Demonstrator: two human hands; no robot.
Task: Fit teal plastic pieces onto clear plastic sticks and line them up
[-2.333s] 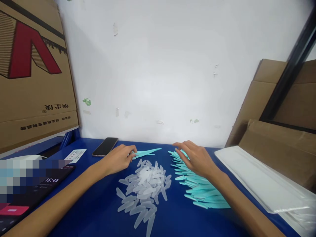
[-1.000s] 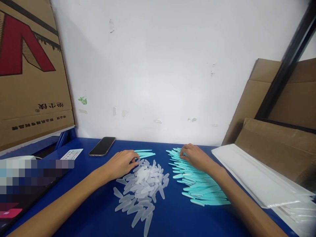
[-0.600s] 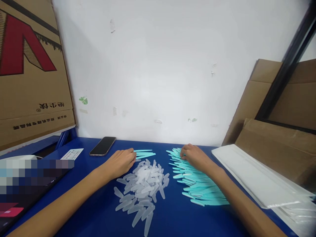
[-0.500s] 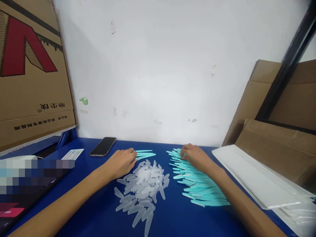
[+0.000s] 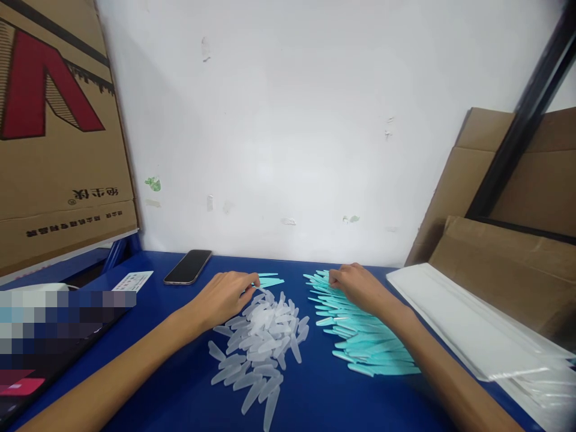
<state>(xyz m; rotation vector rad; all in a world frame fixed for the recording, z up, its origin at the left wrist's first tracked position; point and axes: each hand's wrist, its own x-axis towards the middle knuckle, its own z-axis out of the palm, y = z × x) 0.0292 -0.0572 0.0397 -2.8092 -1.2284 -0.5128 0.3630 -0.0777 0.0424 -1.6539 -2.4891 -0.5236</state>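
Observation:
Frosted translucent plastic pieces, tapered like small blade covers, lie in a loose pile on the blue table. At the pile's far edge my left hand is closed in a pinch, with one frosted piece showing at its fingertips. A few thin teal plastic sticks lie just beyond those fingers, partly covered by them. To the right, many teal sticks lie side by side in a long row. Over the row's far end my right hand has its fingers curled down onto the sticks; its fingertips are hidden.
A phone lies at the back left, near a printed card. A dark device, partly blurred out, stands at the left edge. White plastic bags lie on the right, before folded cardboard. A white wall closes the back.
My left hand has moved slightly right, from the small group of teal sticks to the frosted pile's far edge, where a piece now shows at its fingertips. My right hand's fingers have curled in more.

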